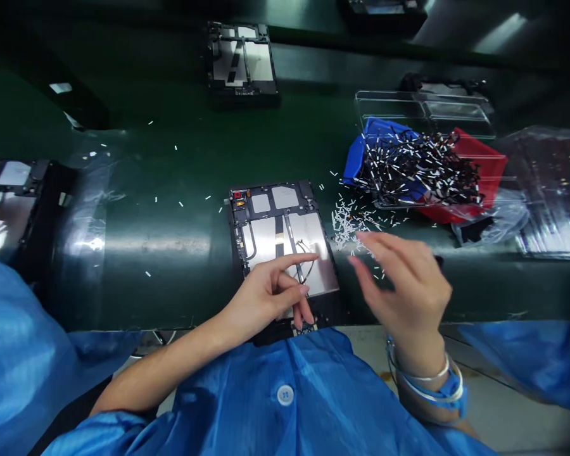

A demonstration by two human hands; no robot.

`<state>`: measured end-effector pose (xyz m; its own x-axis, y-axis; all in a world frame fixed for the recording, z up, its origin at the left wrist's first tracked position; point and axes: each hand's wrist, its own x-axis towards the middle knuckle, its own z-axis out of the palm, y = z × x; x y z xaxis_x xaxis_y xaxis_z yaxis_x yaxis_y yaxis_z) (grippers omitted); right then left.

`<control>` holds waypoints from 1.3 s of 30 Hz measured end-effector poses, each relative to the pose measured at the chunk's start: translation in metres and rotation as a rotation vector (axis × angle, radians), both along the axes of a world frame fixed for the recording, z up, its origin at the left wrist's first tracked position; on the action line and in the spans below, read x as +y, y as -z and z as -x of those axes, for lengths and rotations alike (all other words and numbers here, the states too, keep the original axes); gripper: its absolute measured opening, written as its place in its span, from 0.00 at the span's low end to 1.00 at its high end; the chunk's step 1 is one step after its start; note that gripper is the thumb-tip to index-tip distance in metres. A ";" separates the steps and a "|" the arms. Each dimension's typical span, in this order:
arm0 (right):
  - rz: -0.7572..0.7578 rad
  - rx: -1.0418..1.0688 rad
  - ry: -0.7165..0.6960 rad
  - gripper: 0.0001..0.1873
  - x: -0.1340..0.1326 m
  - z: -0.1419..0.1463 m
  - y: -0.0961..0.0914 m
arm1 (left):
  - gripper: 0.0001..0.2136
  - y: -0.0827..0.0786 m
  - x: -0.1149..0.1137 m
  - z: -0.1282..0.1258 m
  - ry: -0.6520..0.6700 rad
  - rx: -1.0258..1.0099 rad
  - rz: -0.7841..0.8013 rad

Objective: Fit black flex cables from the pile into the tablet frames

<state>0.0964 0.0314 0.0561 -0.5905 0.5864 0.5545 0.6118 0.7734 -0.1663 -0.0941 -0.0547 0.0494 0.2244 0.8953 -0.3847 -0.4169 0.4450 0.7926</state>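
Observation:
A flat electronic device (313, 272), its back off and silver battery panels showing, lies on the green bench in front of me. Over its lower half is my left hand (270, 291), index finger stretched out and thumb bent in. A thin dark cable (308, 273) curves up from between that thumb and the fingers. To the right, my right hand (403, 278) is lifted and a little blurred, its thumb and forefinger apart with nothing seen between them. Just beyond those fingertips lies a pile of small white strips (344, 225).
Blue (356, 158) and red bins (491, 168) with a clear tray hold many black cables with white ends (422, 168). Similar devices stand at the back (242, 60) and far left (14, 196). Clear plastic (555, 190) lies right. Blue-clad people sit on either side.

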 end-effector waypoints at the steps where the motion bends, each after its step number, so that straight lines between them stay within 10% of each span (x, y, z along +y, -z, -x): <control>1: 0.000 -0.020 -0.117 0.19 -0.003 0.006 -0.002 | 0.26 0.001 -0.001 0.001 -0.001 -0.021 -0.001; 5: 0.018 -0.014 -0.392 0.12 -0.012 0.031 -0.007 | 0.25 0.003 -0.012 0.004 -0.025 -0.161 -0.027; 16: 0.063 -0.005 -0.563 0.08 -0.018 0.084 -0.025 | 0.33 -0.001 -0.064 0.035 -0.220 -0.307 -0.085; 22: 1.073 0.281 -0.209 0.04 -0.003 0.108 -0.006 | 0.17 0.020 -0.074 0.055 -0.657 0.625 -0.261; 25: 1.356 0.277 -0.201 0.07 0.005 0.118 0.002 | 0.17 0.032 -0.072 0.060 -0.534 1.050 -0.431; 39: 1.248 0.278 -0.023 0.04 0.004 0.126 0.008 | 0.20 0.041 -0.068 0.061 -0.119 1.629 -0.783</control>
